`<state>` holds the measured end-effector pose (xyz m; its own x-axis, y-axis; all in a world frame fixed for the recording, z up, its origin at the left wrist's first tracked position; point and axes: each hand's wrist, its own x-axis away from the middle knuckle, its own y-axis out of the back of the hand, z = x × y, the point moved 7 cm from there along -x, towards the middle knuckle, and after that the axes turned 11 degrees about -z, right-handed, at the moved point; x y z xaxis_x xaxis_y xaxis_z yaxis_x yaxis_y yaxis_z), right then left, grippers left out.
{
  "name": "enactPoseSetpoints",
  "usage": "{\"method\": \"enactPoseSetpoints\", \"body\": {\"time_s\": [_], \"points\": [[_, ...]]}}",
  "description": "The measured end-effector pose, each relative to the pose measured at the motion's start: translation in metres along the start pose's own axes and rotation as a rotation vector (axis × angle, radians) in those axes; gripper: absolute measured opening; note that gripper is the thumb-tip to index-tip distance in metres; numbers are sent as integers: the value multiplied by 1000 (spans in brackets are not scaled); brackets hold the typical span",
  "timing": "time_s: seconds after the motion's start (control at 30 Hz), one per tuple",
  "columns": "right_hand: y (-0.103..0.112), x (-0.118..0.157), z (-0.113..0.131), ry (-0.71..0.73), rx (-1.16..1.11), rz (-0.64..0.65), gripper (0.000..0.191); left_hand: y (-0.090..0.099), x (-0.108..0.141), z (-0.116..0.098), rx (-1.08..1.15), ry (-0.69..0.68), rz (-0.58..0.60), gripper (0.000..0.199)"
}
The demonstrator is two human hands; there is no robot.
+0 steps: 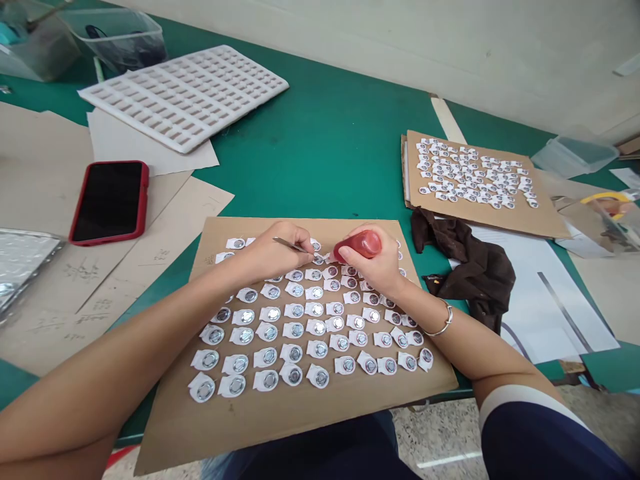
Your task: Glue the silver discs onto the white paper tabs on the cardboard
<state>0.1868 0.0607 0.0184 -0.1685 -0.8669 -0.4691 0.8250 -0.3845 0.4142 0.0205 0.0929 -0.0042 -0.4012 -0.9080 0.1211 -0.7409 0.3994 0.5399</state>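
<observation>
A large cardboard sheet [240,427] lies at the table's front edge, bearing rows of small round silvery pieces [319,376] on white paper tabs. Over its back part, my left hand [283,252] is closed on thin metal tweezers [289,245], whose tip points right at one piece. My right hand [375,263] is wrapped round a small red squeeze bottle [364,245]. The bottle's narrow end points left, close to the tweezers' tip. Both forearms cross above the sheet, and the hands hide some of the pieces beneath them.
Back right, more cardboard [545,213] bears similar small pieces. A dark cloth [480,267] lies right of the near sheet. At left are a red-cased phone [109,202] on papers and a white slotted tray [190,93]. Plastic boxes [120,33] stand back left.
</observation>
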Motion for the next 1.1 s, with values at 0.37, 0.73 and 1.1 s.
{"method": "enactPoseSetpoints", "body": {"time_s": [0.37,0.73,1.1], "points": [[-1,4,5,52,-23,40,28,0,0,3,8,11,-10,10],[0,6,8,100,-43,43,28,1,0,1,-3,38,0,12],[-2,6,6,86,-55,50,27,3,2,0,13,46,-16,7]]}}
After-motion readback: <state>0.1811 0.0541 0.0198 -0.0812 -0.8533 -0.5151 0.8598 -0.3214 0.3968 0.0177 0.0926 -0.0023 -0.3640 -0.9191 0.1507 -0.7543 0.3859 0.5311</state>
